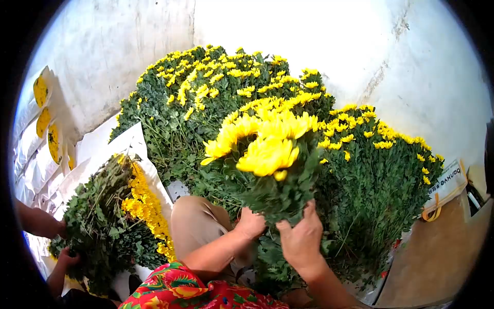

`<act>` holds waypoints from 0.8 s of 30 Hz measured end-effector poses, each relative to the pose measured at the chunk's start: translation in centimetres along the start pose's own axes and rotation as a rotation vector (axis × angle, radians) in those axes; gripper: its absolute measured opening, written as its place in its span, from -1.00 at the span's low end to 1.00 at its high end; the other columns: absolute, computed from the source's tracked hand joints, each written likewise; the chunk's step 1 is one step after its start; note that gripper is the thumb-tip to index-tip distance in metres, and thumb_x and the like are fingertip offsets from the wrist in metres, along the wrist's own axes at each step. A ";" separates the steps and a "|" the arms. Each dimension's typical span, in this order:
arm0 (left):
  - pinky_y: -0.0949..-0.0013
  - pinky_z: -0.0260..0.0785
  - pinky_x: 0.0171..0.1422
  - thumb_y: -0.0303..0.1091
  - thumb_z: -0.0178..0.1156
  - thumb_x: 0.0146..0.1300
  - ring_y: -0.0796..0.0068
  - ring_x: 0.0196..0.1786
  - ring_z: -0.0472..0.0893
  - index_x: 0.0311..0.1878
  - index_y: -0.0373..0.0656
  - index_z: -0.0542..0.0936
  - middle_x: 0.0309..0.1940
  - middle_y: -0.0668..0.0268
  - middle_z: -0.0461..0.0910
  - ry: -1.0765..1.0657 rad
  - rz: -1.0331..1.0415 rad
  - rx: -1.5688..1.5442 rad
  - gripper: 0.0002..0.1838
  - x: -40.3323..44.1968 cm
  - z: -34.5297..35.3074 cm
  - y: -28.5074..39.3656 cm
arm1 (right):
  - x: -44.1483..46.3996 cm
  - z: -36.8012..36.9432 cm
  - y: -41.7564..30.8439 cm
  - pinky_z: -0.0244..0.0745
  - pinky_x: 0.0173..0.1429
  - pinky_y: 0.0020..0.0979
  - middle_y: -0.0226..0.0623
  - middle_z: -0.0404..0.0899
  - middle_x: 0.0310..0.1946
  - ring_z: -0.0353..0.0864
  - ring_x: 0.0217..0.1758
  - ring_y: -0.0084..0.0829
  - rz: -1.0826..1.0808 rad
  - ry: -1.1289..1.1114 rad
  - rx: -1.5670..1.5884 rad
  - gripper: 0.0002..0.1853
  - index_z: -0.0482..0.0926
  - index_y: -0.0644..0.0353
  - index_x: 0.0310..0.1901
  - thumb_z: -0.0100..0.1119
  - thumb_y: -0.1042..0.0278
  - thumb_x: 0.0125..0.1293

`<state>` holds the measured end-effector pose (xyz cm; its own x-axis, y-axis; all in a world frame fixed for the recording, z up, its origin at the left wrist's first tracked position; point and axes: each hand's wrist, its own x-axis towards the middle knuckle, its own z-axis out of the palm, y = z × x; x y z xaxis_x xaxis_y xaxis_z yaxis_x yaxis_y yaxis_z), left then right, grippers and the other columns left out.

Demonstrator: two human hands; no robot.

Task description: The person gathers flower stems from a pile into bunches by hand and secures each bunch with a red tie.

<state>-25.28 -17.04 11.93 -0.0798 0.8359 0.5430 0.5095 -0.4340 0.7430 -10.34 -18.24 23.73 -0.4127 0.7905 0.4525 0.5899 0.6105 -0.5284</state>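
A bunch of yellow chrysanthemums point(272, 149) stands upright in front of me, blooms at the top and dark green leaves below. My left hand point(251, 222) is closed at the lower left of its leafy stems, the fingertips hidden among the leaves. My right hand point(301, 234) grips the same bunch from the right, thumb and forefinger pressed into the leaves. Behind the bunch rises a large heap of cut chrysanthemums point(200, 98), and a second heap point(381, 170) stands to the right.
At left, a co-worker's hands point(67, 257) hold a big flower bundle point(113, 216) on white wrapping sheets point(135, 141). White-wrapped bundles point(36, 149) are stacked by the wall. A printed bag point(447, 183) and a brown board point(432, 262) lie at right. My bent knee point(198, 219) is close by.
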 end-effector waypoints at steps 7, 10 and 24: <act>0.25 0.30 0.32 -0.31 0.30 0.18 0.38 0.21 0.47 0.25 -0.26 0.48 0.18 0.28 0.51 -0.128 -0.577 -1.102 -0.44 -0.7 -3.6 1.8 | 0.2 0.5 -0.6 0.22 0.29 0.09 0.22 0.16 0.27 0.22 0.29 0.23 -0.035 -0.009 -0.143 -0.17 0.09 0.42 0.36 0.15 -0.08 0.32; 0.25 0.28 0.36 -0.17 0.44 0.03 0.36 0.25 0.44 0.35 -0.21 0.38 0.23 0.29 0.47 -0.283 -0.302 -1.239 -0.20 -0.8 -3.8 0.6 | 0.9 -0.1 -1.0 -0.09 0.43 0.21 0.32 0.05 0.34 0.04 0.41 0.28 -0.068 -0.029 -0.179 -0.10 0.01 0.46 0.39 -0.05 -0.25 0.39; 0.23 0.50 -0.07 -0.39 0.44 -0.02 0.41 -0.17 0.63 -0.16 -0.23 0.62 -0.27 0.33 0.67 -0.375 -0.417 -0.556 -0.67 8.2 -5.3 6.2 | 6.1 -8.3 -3.1 -0.09 0.52 0.13 0.20 0.06 0.39 -0.04 0.48 0.21 -0.442 -0.012 -0.276 -0.05 0.37 0.24 0.30 0.48 -0.10 -0.11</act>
<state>-27.31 -14.69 23.10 0.1745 0.9812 0.0823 -0.0096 -0.0819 0.9966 -8.89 -15.70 34.08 -0.6707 0.4618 0.5804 0.5179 0.8518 -0.0792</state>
